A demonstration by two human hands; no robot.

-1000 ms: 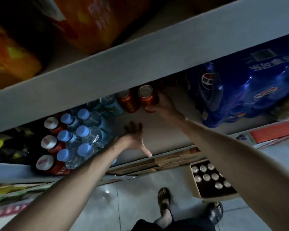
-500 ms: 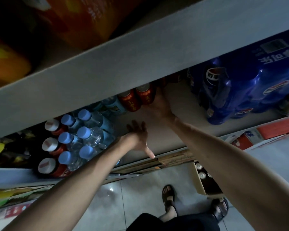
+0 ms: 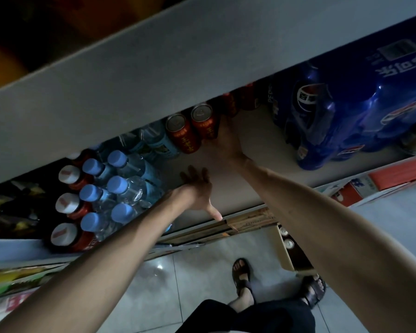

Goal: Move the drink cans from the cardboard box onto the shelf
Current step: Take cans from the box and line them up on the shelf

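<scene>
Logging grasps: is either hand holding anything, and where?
Left hand: nothing. Right hand is against the red can's side; grip cannot be told.

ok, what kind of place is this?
Probably a small shop or its stockroom: a shelf holds a shrink-wrapped blue cola pack, rows of water bottles and red drink cans, and a cardboard box of more cans sits on the tiled floor.

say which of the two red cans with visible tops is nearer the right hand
The right can, beside the right hand; the left can stands farther off.
</scene>
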